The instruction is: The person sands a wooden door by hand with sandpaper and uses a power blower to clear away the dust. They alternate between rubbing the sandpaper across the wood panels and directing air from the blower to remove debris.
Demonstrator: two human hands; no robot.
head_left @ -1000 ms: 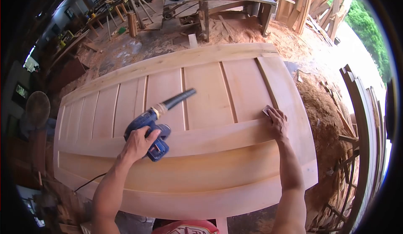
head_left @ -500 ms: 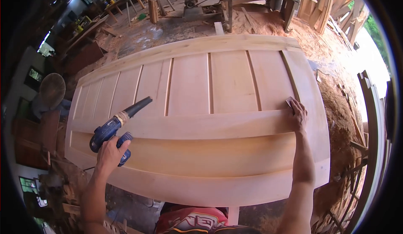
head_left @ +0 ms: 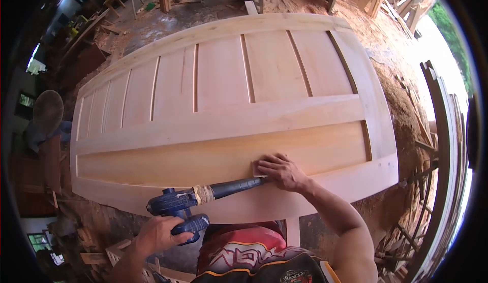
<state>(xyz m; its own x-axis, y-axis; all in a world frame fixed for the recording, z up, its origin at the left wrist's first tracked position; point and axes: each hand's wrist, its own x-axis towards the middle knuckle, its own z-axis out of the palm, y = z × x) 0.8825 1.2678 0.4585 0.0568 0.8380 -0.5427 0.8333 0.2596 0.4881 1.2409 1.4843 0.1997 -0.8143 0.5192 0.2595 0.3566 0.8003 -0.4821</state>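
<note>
A large pale wooden panelled door [head_left: 213, 126] lies flat in front of me. My left hand [head_left: 158, 237] is wrapped round the handle of a blue cordless blower [head_left: 175, 201], held over the door's near edge. Its black nozzle points right, with the tip close to my right hand [head_left: 283, 172]. Under the fingers of my right hand is a small brownish sanding block [head_left: 258, 169], partly hidden, at the near edge of the long yellowish panel [head_left: 203, 153].
Long boards [head_left: 441, 130] stand along the right side. Sawdust and shavings [head_left: 391, 54] cover the floor beyond the door. At the far left, a round pale disc [head_left: 48, 111] shows above blue clothing, apparently a person.
My right hand has moved left and nearer from the door's right end to the long panel. The blower has come nearer and turned to point right. The view has shifted.
</note>
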